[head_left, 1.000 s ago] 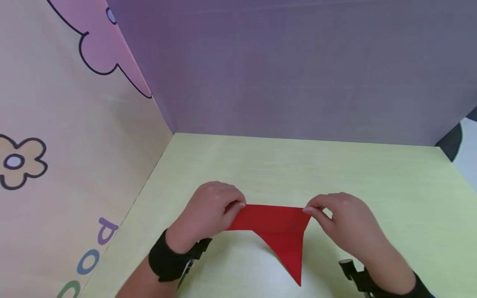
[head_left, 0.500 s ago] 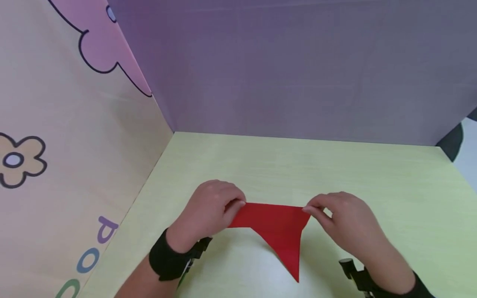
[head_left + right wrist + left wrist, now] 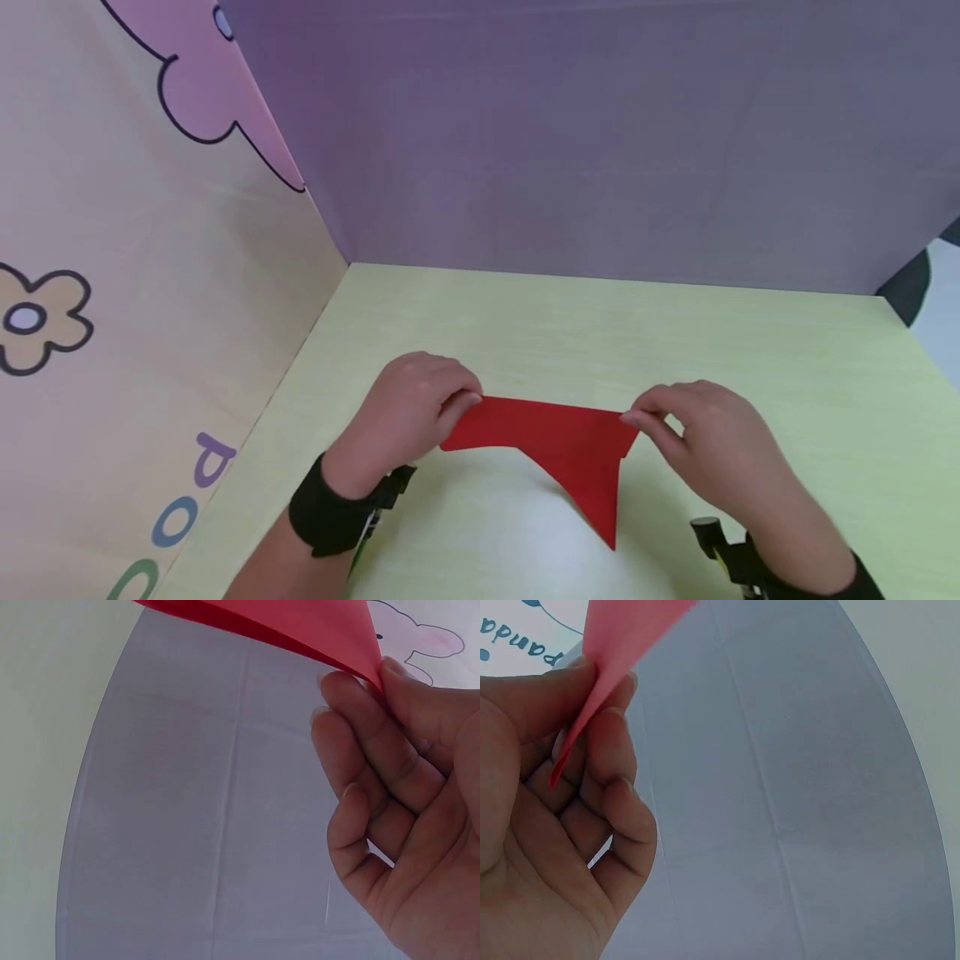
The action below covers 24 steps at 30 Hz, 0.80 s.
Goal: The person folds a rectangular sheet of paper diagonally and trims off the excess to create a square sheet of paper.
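A folded piece of red paper [image 3: 558, 442] is stretched between both hands above the table, with a pointed flap hanging down on its right side. My left hand [image 3: 412, 408] pinches its upper left corner between thumb and fingers. At the upper right corner, my right hand [image 3: 712, 442] pinches it between thumb and forefinger. The left wrist view shows the red paper [image 3: 619, 645] passing between the thumb and curled fingers. From the right wrist, the paper [image 3: 300, 626] shows layered edges that part slightly along the fold.
The pale yellow-green table [image 3: 600, 333] meets a purple panel [image 3: 600, 142] at the back. A light side panel [image 3: 150, 292] with a flower drawing and coloured letters stands on the left. Each wrist wears a black band [image 3: 330, 508] with a small camera.
The left hand has shifted slightly left and up, the right hand slightly right. The paper is stretched a bit wider, and its hanging point sits higher and further right.
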Each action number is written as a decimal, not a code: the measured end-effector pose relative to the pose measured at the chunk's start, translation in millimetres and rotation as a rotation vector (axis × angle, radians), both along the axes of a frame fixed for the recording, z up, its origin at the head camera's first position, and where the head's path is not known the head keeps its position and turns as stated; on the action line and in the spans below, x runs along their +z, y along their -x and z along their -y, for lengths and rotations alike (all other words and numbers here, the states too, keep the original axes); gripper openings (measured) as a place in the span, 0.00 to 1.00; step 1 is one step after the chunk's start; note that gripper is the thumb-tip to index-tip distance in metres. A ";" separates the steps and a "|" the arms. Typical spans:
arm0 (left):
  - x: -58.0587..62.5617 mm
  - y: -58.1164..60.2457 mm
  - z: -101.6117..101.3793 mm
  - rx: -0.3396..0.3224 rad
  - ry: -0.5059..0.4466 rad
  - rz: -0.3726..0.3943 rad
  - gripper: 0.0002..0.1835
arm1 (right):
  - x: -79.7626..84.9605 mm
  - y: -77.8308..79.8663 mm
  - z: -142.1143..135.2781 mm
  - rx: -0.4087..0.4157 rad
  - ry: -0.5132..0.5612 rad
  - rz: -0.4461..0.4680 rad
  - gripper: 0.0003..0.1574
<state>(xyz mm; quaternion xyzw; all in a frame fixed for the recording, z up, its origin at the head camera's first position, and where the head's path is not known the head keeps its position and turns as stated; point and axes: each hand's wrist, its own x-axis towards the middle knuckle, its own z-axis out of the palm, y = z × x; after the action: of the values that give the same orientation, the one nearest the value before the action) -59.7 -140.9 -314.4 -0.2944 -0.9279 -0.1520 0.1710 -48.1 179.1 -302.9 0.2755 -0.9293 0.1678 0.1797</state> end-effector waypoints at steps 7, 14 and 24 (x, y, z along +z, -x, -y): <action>1.3 0.9 6.2 0.005 0.016 0.024 0.07 | -0.4 0.9 -2.7 0.001 -0.015 0.035 0.06; 1.0 1.3 8.7 0.027 0.045 0.030 0.07 | -2.0 0.9 -6.0 -0.015 -0.029 0.077 0.06; 1.1 2.7 10.8 0.064 0.012 0.053 0.06 | -0.2 1.9 -5.8 -0.043 -0.056 0.129 0.03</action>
<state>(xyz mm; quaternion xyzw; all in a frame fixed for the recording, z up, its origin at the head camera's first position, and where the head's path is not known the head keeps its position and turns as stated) -62.4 -151.7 -313.4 -0.2613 -0.9420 -0.1487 0.1492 -50.0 184.9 -303.1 0.2492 -0.9490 0.1550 0.1153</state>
